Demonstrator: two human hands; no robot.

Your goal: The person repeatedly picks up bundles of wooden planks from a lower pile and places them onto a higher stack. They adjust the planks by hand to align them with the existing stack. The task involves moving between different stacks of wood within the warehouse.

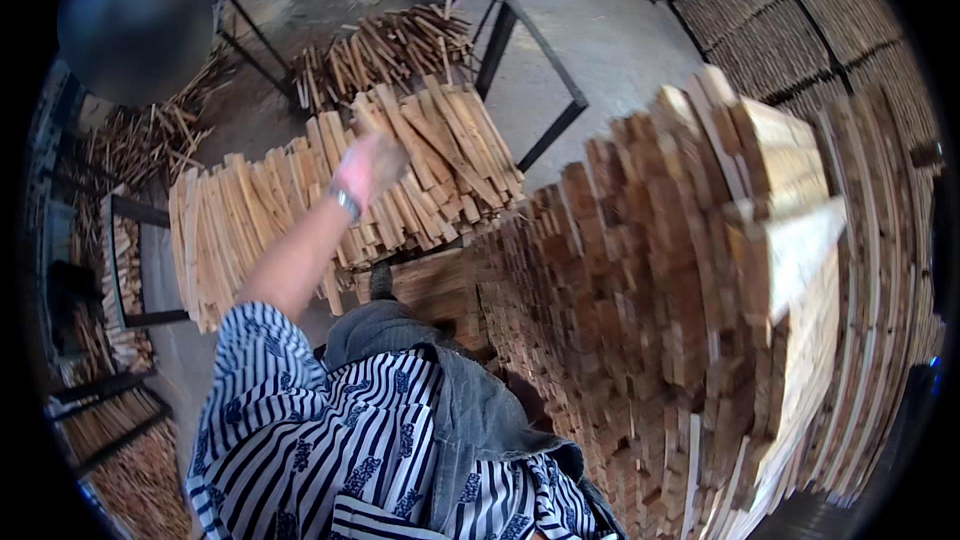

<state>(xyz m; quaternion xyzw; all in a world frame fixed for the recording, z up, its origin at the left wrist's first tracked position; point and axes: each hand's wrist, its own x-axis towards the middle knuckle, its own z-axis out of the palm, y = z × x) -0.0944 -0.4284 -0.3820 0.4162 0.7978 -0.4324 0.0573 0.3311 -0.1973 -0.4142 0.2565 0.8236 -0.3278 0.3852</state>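
Note:
My left hand (375,165), in a pinkish glove with a wristwatch (344,203) below it, reaches out over a broad pile of pale wooden strips (265,202). Motion smears its fingers, so whether they grip a strip cannot be made out. The strips lie side by side, mostly pointing away from me, with some crossed at a slant on the right part. On my right rises a tall stack of wooden strips (620,290), its many cut ends facing me. My right hand does not show; only the striped sleeve on that side appears, low by the stack.
Beyond the pile, a dark metal frame (540,50) stands upright on the concrete floor (620,45). More loose strips (385,55) are heaped behind it. Metal racks (125,270) with wood line the left; stacked wood panels (770,10) stand at the far right.

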